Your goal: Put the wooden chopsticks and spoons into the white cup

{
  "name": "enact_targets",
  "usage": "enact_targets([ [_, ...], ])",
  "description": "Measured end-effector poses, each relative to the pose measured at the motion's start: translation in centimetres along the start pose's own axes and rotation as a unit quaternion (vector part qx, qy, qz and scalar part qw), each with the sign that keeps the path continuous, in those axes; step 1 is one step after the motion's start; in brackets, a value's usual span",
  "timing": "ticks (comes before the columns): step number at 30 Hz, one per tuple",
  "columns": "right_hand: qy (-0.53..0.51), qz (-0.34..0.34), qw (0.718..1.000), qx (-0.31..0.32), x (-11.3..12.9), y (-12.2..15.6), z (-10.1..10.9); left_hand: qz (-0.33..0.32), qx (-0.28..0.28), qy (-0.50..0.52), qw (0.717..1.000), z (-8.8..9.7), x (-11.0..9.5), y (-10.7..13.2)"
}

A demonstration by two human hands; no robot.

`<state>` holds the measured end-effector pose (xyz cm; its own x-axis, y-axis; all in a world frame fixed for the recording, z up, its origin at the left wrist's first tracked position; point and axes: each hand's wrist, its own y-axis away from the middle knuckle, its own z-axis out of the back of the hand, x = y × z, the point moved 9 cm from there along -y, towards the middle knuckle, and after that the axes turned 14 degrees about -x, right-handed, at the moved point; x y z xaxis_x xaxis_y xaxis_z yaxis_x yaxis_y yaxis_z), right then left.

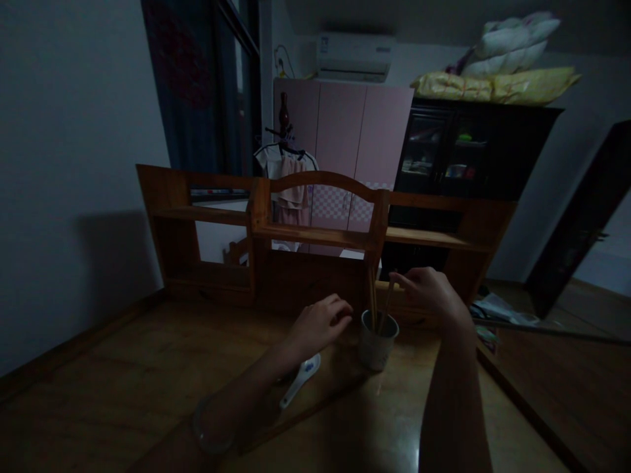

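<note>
One white spoon (302,380) lies on the wooden tabletop (345,433), its long axis slanting, handle toward the person and to the left, bowl away. Just beyond, the left hand (323,323) hovers released, fingers loosely curled. One cup (375,349) stands upright to its right. The right hand (424,289) pinches the upper end of one stick (387,304), steep, tip down inside the cup, top leaning right. At least two other sticks (373,299) lean left. Behind stands one wooden shelf unit (315,233).

Wooden desk (123,381) with cup (375,353); spoon (300,380)
</note>
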<state>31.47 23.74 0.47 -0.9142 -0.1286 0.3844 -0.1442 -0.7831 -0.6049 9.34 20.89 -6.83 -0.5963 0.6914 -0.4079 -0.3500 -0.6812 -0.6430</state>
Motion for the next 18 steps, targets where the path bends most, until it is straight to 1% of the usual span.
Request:
enact_targets([
  [1, -0.008, 0.006, 1.0, -0.003, 0.6, 0.1, 0.4, 0.018, 0.005, -0.026, 0.999, 0.2, 1.1, -0.1],
  [2, -0.018, 0.013, 1.0, -0.002, 1.2, 0.2, 0.6, 0.032, 0.026, -0.053, 0.998, 0.2, 2.1, 0.0],
  [3, -0.027, 0.019, 0.999, 0.0, 1.8, 0.3, 0.8, 0.046, 0.066, -0.08, 0.994, -0.2, 3.2, 0.3],
  [4, -0.035, 0.024, 0.999, 0.002, 2.2, 0.4, 0.8, 0.058, 0.12, -0.109, 0.985, -0.8, 4.3, 1.0],
  [6, -0.05, 0.034, 0.998, 0.008, 2.9, 0.6, 0.7, 0.075, 0.226, -0.167, 0.957, -2.0, 6.1, 2.7],
  [7, -0.056, 0.038, 0.998, 0.01, 3.1, 0.7, 0.7, 0.077, 0.269, -0.19, 0.941, -2.6, 6.8, 3.5],
  [8, -0.059, 0.041, 0.997, 0.012, 3.3, 0.7, 0.6, 0.077, 0.299, -0.209, 0.928, -3.1, 7.2, 4.2],
  [10, -0.063, 0.047, 0.997, 0.016, 3.4, 0.8, 0.5, 0.067, 0.326, -0.231, 0.914, -4.2, 7.6, 5.1],
  [13, -0.059, 0.051, 0.997, 0.015, 3.5, 0.9, 0.5, 0.065, 0.322, -0.256, 0.909, -5.2, 8.2, 5.4],
  [15, -0.057, 0.052, 0.997, 0.013, 3.4, 0.8, 0.5, 0.074, 0.33, -0.263, 0.904, -5.5, 8.7, 5.5],
  [18, -0.057, 0.053, 0.997, 0.017, 3.3, 0.8, 0.4, 0.09, 0.354, -0.246, 0.898, -5.4, 9.1, 5.9],
])
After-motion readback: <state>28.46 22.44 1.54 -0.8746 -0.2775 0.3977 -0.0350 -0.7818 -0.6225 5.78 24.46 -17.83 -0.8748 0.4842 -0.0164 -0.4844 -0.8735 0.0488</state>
